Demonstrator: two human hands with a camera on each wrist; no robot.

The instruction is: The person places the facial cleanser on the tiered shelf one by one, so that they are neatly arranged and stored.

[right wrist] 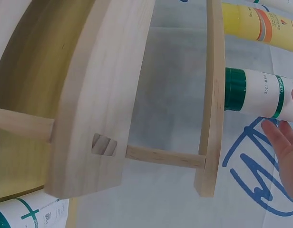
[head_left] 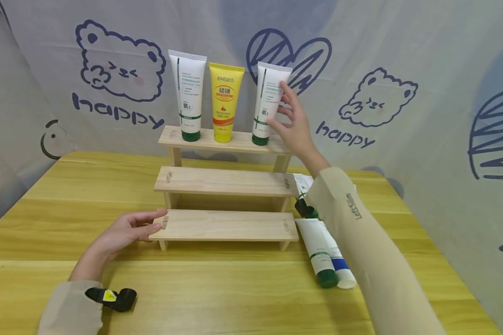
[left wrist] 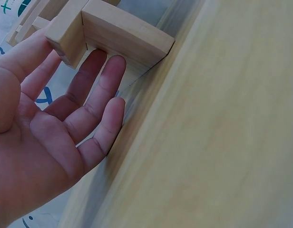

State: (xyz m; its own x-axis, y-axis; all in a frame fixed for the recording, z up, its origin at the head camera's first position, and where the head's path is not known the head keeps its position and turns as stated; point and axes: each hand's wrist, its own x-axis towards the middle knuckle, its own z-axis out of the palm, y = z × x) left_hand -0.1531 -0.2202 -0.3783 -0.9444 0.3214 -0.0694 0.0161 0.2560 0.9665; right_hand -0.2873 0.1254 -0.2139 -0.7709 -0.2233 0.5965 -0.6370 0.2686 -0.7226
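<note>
A wooden three-step display stand (head_left: pixel 226 180) stands on the table. On its top step, a white tube with a green cap (head_left: pixel 272 90) stands upright at the right end; my right hand (head_left: pixel 294 122) holds it from the right, thumb in front. To its left stand a yellow tube (head_left: pixel 226 100) and another white green-capped tube (head_left: pixel 188 88). My left hand (head_left: pixel 121 232) grips the left end of the lowest step. In the left wrist view, thumb and index finger reach that wooden end (left wrist: pixel 70 35), the other fingers loosely bent below it.
Right of the stand lie a white green-capped tube (head_left: pixel 316 249) and a blue-banded white tube (head_left: pixel 338 260). More packaging (head_left: pixel 302 182) lies behind them, partly hidden by my right sleeve (head_left: pixel 360 242). A printed cloth (head_left: pixel 436 56) hangs behind the wooden table (head_left: pixel 218 298).
</note>
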